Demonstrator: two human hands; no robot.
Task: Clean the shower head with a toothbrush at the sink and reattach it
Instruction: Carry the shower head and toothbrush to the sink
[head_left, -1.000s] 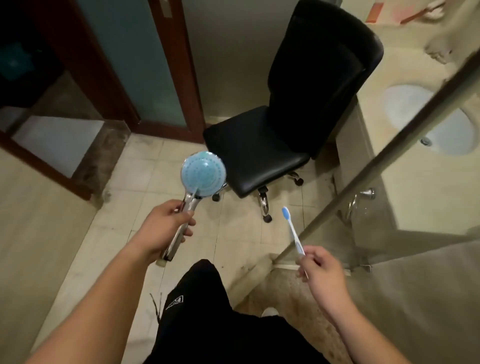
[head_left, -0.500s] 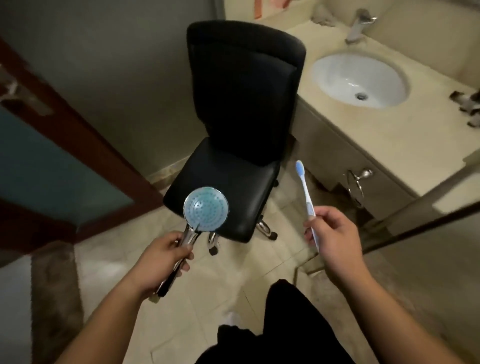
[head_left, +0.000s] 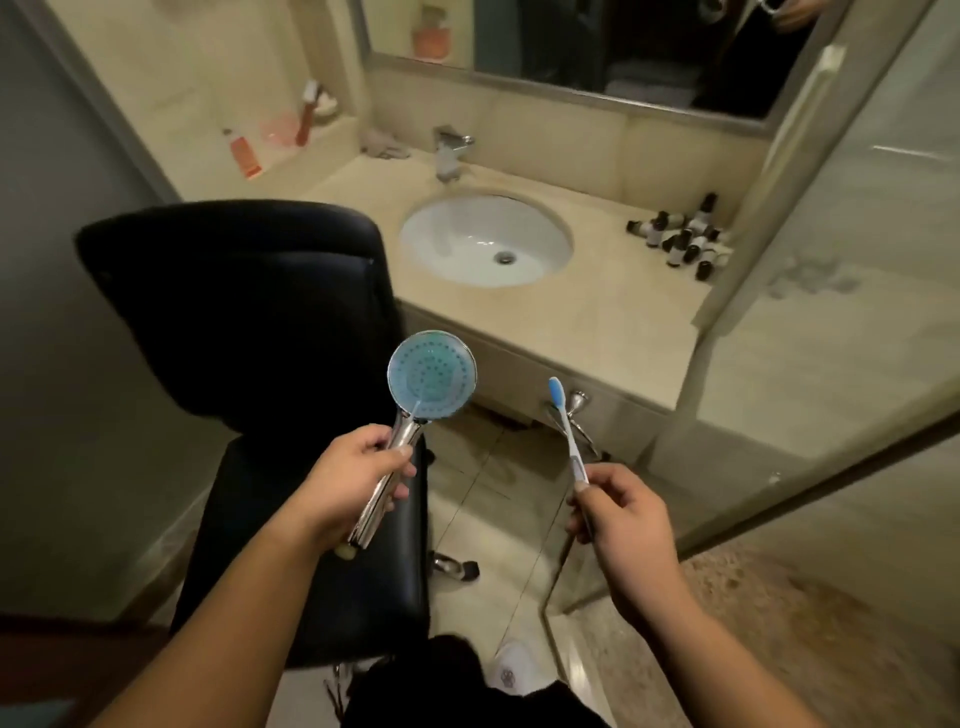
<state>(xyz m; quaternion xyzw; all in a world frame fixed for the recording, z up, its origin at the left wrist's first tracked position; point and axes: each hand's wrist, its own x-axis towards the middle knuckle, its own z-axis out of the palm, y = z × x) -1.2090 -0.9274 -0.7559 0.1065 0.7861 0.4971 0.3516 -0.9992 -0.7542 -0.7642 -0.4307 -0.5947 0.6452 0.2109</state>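
My left hand (head_left: 345, 480) grips the chrome handle of a detached shower head (head_left: 431, 374), whose round blue face points up toward me. My right hand (head_left: 618, 512) holds a white toothbrush (head_left: 566, 428) by its lower handle, blue bristles at the top. The two are held apart, side by side, in front of the vanity. The white oval sink (head_left: 485, 241) lies in the beige counter ahead, with a chrome tap (head_left: 451, 150) behind it.
A black office chair (head_left: 249, 322) stands left of the sink, close to my left arm. Several small dark bottles (head_left: 680, 241) sit at the counter's right. A glass shower partition (head_left: 831, 291) rises on the right. A towel ring (head_left: 576, 402) hangs on the vanity front.
My view has swung up and right to face the sink squarely. Both hands keep their grips and have come nearer the counter, with the chair now on my left.
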